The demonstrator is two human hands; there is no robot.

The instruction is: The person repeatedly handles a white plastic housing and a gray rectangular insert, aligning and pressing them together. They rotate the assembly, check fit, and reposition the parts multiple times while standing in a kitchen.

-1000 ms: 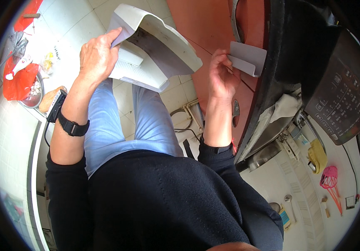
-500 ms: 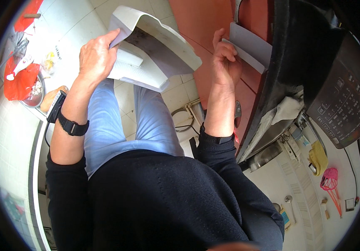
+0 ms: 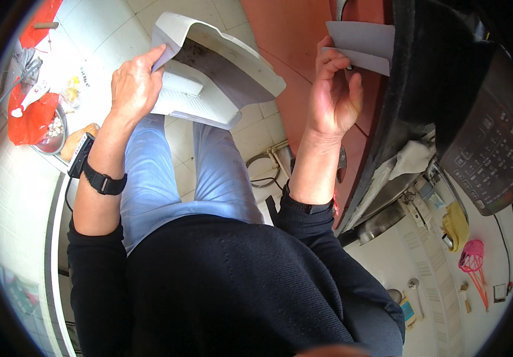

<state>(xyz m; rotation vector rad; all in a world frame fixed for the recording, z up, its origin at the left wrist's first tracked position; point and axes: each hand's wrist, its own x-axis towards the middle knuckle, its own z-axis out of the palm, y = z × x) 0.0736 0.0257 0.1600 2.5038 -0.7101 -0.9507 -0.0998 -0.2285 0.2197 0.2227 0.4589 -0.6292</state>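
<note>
My left hand (image 3: 134,86) is closed on the upper left edge of a dustpan-like plastic scoop (image 3: 209,107), white and grey, with a ribbed floor and dark smudges inside. It is held tilted above my legs. At the red cabinet front, my right hand (image 3: 335,98) has its fingers curled over the edge of a grey piece with two flat panels (image 3: 360,39). My thumb stands apart from those fingers. A grey strip, perhaps a handle, rises above the panels; its upper part is cut off.
Right of my right hand runs a black counter edge (image 3: 384,113) over the red cabinet (image 3: 301,77). A dark button panel (image 3: 485,160) and a white cloth (image 3: 411,159) are farther right. On the left are a metal bowl (image 3: 60,134) and red plastic bags (image 3: 33,122).
My right hand has moved up and to the right, and the grey panels have shifted and turned with it. The scoop in my left hand has barely moved.
</note>
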